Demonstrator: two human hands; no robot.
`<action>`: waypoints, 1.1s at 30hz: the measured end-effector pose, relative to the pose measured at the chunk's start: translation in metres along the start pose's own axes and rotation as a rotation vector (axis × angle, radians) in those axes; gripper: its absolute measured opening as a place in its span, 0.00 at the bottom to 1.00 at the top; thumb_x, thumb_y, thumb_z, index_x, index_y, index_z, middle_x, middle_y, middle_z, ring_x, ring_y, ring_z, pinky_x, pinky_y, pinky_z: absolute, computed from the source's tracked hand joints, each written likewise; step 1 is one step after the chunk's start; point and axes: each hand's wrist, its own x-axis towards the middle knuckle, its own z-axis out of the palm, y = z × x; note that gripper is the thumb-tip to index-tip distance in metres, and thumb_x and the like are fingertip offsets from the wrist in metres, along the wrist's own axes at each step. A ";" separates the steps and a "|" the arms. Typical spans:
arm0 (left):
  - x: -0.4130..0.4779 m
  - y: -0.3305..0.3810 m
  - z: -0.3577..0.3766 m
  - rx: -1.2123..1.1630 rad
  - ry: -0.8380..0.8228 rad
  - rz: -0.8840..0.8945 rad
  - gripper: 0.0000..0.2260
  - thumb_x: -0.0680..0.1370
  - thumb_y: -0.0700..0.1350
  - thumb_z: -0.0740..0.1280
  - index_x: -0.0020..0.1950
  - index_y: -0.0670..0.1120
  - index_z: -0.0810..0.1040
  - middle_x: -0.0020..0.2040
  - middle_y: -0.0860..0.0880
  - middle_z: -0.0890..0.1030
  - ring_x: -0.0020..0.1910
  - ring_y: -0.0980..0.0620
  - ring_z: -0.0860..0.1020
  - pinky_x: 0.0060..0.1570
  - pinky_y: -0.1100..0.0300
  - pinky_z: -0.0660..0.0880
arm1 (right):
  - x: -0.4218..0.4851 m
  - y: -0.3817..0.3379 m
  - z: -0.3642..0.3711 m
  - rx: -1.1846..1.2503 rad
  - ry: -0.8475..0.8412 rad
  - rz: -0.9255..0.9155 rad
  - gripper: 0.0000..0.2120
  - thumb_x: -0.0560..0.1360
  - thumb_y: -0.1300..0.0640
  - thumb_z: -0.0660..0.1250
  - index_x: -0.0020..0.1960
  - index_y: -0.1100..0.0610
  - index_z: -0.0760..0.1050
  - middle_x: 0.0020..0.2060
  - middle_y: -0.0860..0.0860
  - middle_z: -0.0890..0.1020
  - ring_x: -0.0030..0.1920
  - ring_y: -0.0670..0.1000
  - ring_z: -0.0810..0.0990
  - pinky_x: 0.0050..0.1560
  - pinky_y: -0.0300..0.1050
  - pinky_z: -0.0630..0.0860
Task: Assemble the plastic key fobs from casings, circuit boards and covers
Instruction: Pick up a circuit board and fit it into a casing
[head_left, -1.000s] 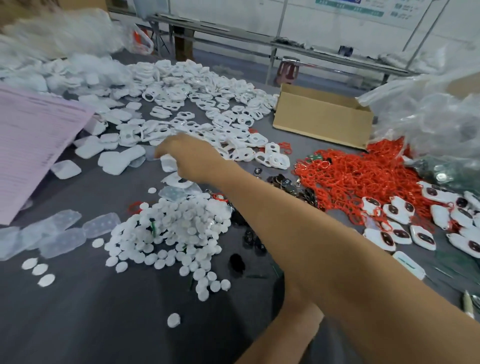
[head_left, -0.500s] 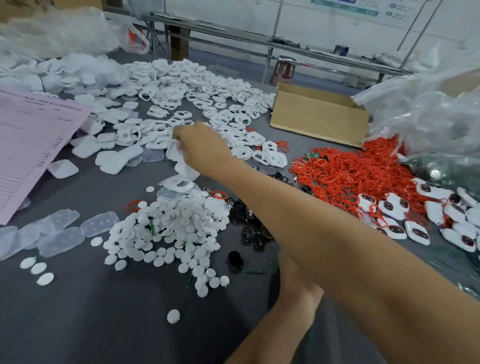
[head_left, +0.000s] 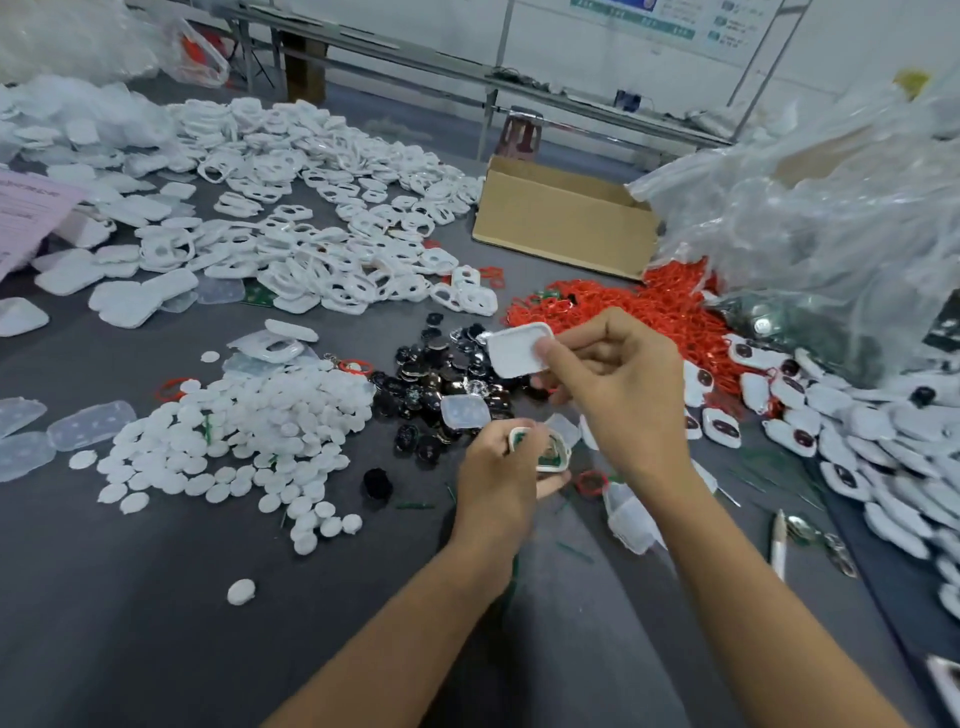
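While my left hand (head_left: 498, 480) curls around a white casing (head_left: 555, 466) with a green circuit board (head_left: 546, 449) seated inside, low over the grey counter (head_left: 156, 597), my right hand (head_left: 618, 395) pinches a white cover (head_left: 517, 351) just above it by one edge. Closing the fob looks next: align the cover, then press it down.

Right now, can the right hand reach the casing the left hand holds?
Probably yes: the right hand, pinching a white cover, hovers close to the casing in the left hand; nothing seems to block the way.
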 end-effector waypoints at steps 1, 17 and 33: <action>0.000 0.001 -0.001 -0.018 0.001 -0.023 0.07 0.81 0.41 0.63 0.52 0.39 0.77 0.54 0.36 0.80 0.52 0.43 0.81 0.41 0.61 0.81 | -0.005 0.003 -0.011 -0.012 0.041 -0.005 0.06 0.71 0.64 0.73 0.40 0.62 0.76 0.28 0.53 0.82 0.28 0.49 0.83 0.28 0.40 0.76; -0.002 0.012 -0.002 -0.135 -0.037 -0.139 0.20 0.83 0.52 0.55 0.46 0.39 0.78 0.35 0.45 0.84 0.39 0.46 0.83 0.38 0.56 0.82 | -0.043 0.034 -0.055 0.105 -0.071 0.102 0.12 0.64 0.73 0.74 0.43 0.61 0.80 0.49 0.56 0.82 0.44 0.46 0.82 0.47 0.37 0.78; -0.001 0.011 -0.007 -0.204 -0.139 -0.161 0.12 0.78 0.32 0.56 0.52 0.35 0.78 0.46 0.38 0.83 0.45 0.42 0.82 0.43 0.54 0.83 | -0.044 0.044 -0.064 -0.174 -0.012 0.087 0.15 0.66 0.47 0.72 0.51 0.50 0.81 0.39 0.45 0.81 0.36 0.44 0.74 0.42 0.37 0.72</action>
